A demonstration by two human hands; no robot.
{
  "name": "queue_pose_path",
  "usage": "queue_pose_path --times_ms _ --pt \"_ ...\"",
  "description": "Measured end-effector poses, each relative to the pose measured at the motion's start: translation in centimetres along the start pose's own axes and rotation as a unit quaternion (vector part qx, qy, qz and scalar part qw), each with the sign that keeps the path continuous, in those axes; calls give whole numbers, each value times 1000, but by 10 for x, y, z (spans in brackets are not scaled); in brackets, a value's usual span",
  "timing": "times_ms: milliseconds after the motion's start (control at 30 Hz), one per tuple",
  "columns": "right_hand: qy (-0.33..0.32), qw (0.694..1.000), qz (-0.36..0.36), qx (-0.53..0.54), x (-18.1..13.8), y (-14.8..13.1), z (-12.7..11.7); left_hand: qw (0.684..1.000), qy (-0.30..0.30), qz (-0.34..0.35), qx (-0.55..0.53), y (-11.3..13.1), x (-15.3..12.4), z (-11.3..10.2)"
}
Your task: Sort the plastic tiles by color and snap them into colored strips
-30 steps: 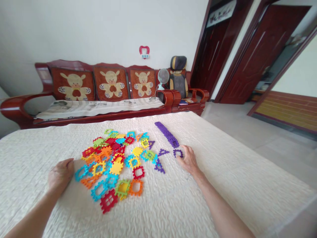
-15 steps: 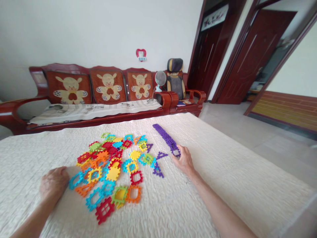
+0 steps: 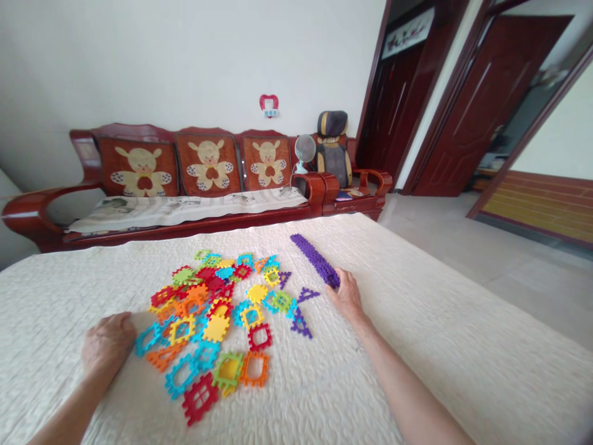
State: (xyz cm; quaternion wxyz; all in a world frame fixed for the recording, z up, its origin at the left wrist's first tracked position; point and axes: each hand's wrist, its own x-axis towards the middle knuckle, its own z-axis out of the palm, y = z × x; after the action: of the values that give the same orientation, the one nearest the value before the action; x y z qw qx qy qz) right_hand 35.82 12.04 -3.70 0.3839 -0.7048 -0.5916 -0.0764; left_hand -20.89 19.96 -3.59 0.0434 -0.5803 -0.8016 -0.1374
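Note:
A long row of overlapping purple interlocking plastic tiles (image 3: 312,256) lies slantwise on the pale quilted cover. My right hand (image 3: 346,295) grips the purple tile at its near end, thumb and fingers on either side. Left of that hand lie two purple triangle tiles (image 3: 307,295), flat and apart from it. My left hand (image 3: 109,341) rests on the cover with curled fingers, nothing visible in it. Just right of it spreads a loose pile of interlocking tiles, among them a blue frame tile (image 3: 147,340), a yellow square tile (image 3: 216,328) and a red window tile (image 3: 200,397).
The quilted cover (image 3: 370,383) spreads over a broad flat surface. Behind it stand a wooden sofa (image 3: 37,207) with bear cushions (image 3: 210,162), a small fan (image 3: 305,149) and a chair with a massage cushion (image 3: 334,164). Tiled floor (image 3: 426,216) lies to the right.
The purple tile in my right hand, tilted with its opening showing before, now lies in line with the row's near end. My left hand stays at rest. The view has shifted slightly.

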Motion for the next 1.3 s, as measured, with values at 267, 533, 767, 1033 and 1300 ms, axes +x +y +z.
queue_pose_path --times_ms 267,533,767,1033,1300 --pt "-13 1000 14 -9 2 1 1 1000 7 6 -12 -3 0 5" --pt "-23 999 22 -22 3 3 4 1000 3 13 -16 0 -3 2" --pt "-29 998 10 -48 4 7 6 999 16 38 -22 -5 0 11" --pt "-38 996 15 -73 4 5 5 999 24 11 -38 4 -7 3" --pt "23 998 -46 -25 8 1 1 998 14 -24 -47 9 4 -2"
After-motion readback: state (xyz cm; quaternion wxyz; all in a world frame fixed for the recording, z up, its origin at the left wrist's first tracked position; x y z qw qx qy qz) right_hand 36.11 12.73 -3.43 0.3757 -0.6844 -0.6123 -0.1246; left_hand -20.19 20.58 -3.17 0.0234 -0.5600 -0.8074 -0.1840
